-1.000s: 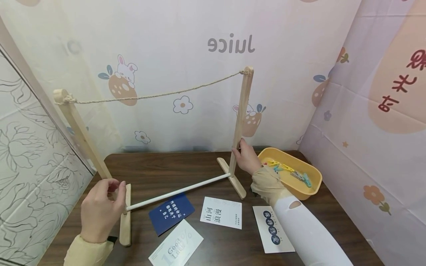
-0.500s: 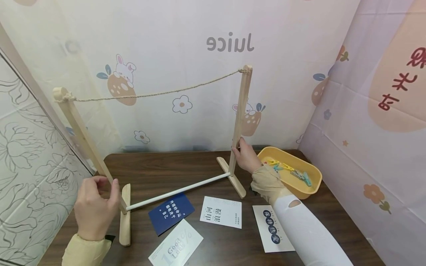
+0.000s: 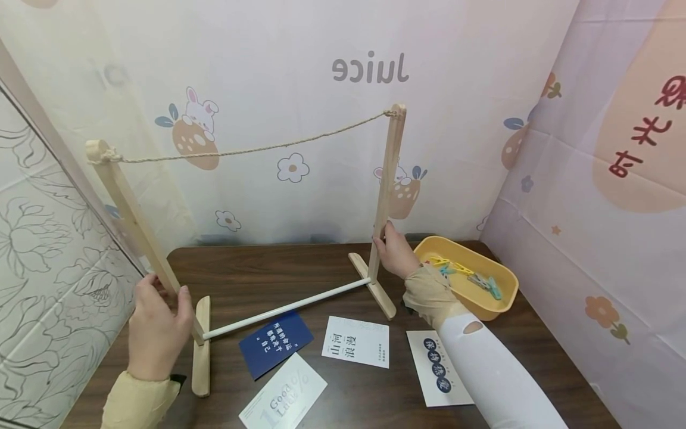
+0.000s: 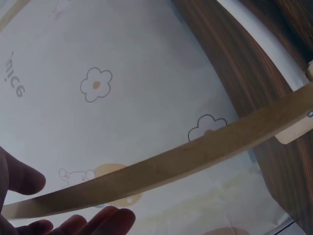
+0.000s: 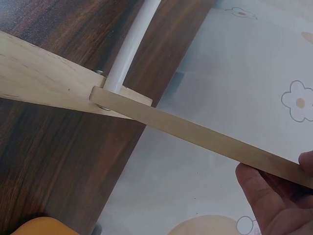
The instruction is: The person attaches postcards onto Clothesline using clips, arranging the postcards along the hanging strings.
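A wooden stand has two upright posts joined by a white rod [image 3: 286, 308] low down and a twine line [image 3: 252, 152] tied between their tops. My left hand [image 3: 158, 333] is at the lower part of the left post [image 3: 134, 214]; its thumb and curled fingers lie on either side of the wood. In the left wrist view this post [image 4: 181, 159] runs between thumb and fingertips. Farther right, my right hand [image 3: 399, 253] pinches the right post [image 3: 387, 190] above its foot. The right wrist view shows fingers [image 5: 259, 188] against that post's edge.
A yellow bin [image 3: 506, 298] with several clothespins [image 3: 461, 271] stands at the back right. On the brown table [image 3: 252, 262] lie a blue card [image 3: 276, 345], a Good Luck card [image 3: 284, 390], a white card [image 3: 356, 342] and another card [image 3: 436, 369] beside the right sleeve.
My left hand has moved left and up from beside the left post's base, bringing thumb and fingers around the post. My right hand stays at the right post.
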A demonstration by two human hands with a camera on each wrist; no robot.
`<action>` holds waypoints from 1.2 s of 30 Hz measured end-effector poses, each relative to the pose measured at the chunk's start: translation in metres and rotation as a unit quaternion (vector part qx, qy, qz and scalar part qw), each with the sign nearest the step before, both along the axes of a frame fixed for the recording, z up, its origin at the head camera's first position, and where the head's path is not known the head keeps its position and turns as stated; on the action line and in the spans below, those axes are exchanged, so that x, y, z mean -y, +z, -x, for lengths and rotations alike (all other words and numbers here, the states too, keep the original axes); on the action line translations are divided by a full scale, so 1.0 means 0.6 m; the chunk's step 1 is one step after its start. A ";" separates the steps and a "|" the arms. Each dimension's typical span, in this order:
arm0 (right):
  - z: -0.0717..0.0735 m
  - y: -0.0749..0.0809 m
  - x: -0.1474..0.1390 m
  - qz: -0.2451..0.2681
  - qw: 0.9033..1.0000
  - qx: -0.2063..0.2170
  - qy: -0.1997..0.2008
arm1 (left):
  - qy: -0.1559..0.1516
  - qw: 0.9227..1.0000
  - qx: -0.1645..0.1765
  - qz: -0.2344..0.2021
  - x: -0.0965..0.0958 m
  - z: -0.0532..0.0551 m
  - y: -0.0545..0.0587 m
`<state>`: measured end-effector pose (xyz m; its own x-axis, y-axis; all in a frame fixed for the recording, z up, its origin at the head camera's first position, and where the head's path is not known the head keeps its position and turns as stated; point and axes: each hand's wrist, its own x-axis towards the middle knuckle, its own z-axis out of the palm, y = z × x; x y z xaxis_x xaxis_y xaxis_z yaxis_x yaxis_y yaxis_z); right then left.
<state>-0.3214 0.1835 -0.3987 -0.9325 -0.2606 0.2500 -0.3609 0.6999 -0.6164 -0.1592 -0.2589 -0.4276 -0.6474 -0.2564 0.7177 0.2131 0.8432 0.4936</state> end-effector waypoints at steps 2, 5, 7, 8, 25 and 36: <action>0.000 0.000 0.000 -0.004 1.000 0.000 -0.001 | -0.005 1.000 0.018 -0.010 -0.002 0.002 0.000; 0.000 -0.001 -0.001 -0.007 1.000 0.000 -0.002 | -0.011 0.999 0.036 -0.018 -0.006 0.005 0.002; -0.001 -0.001 -0.001 -0.010 1.000 0.000 -0.003 | -0.013 0.999 0.044 -0.020 -0.008 0.006 0.004; -0.001 -0.001 -0.001 -0.011 1.000 -0.001 -0.003 | -0.013 0.999 0.047 -0.021 -0.009 0.007 0.004; -0.008 -0.001 -0.005 -0.009 1.000 -0.003 -0.021 | -0.028 0.993 0.106 -0.041 -0.018 0.015 -0.001; -0.012 -0.005 -0.020 -0.007 0.999 -0.009 -0.030 | -0.050 0.992 0.109 -0.031 -0.024 0.032 0.003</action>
<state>-0.3144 0.1956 -0.4014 -0.9423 -0.2075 0.2628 -0.3281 0.7291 -0.6006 -0.1782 -0.2447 -0.4257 -0.8097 -0.2218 0.5433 0.1774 0.7900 0.5869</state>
